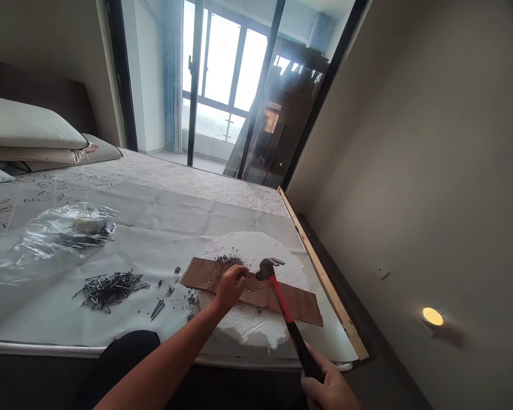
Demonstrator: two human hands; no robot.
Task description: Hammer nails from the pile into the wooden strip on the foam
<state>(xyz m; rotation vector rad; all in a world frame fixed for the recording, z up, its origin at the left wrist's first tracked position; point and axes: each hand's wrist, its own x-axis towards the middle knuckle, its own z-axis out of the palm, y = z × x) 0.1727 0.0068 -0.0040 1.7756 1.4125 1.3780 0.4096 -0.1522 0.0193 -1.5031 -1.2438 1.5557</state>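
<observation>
— We get our light from the window [222,74], blown out white and hazing the frames around it.

— We also see a small lamp [432,316] glowing on the dim wall [431,171]; edges bow, and the hammer [270,267] looks slightly soft.

A bed [162,205] under a grey sheet carries everything. A white foam slab [252,330] lies near and right, a pile of nails [111,287] to its left, a clear plastic bag [60,233] farther left. Pillows [29,134] sit far left.
</observation>
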